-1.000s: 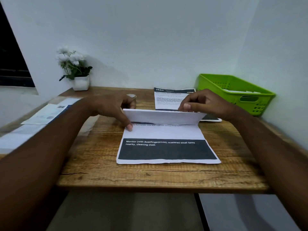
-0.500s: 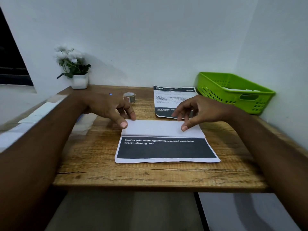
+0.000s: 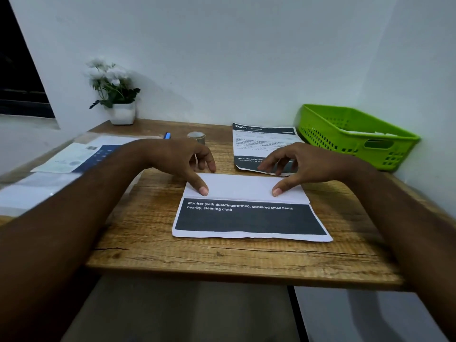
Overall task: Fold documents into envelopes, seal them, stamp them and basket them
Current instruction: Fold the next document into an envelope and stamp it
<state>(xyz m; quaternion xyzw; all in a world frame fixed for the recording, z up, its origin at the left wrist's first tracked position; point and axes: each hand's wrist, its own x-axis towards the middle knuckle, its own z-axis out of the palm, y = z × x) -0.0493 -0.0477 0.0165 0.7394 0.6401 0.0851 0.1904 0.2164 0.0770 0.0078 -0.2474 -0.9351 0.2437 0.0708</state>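
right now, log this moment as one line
step: fold document | left hand: fingertip presses folded flap | right hand: same

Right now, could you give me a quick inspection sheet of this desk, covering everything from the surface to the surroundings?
Surface: wooden table, a crack in the grain near the front edge.
Job's things: document, top part folded down; second printed sheet behind it; green basket at right, something white inside; papers at left, blurred.
Clutter: tape roll, blue pen, potted white flowers.
Hands: left hand and right hand each press one fingertip on the folded flap.
Cables: nothing seen.
Surroundings: white walls, dark window at left.
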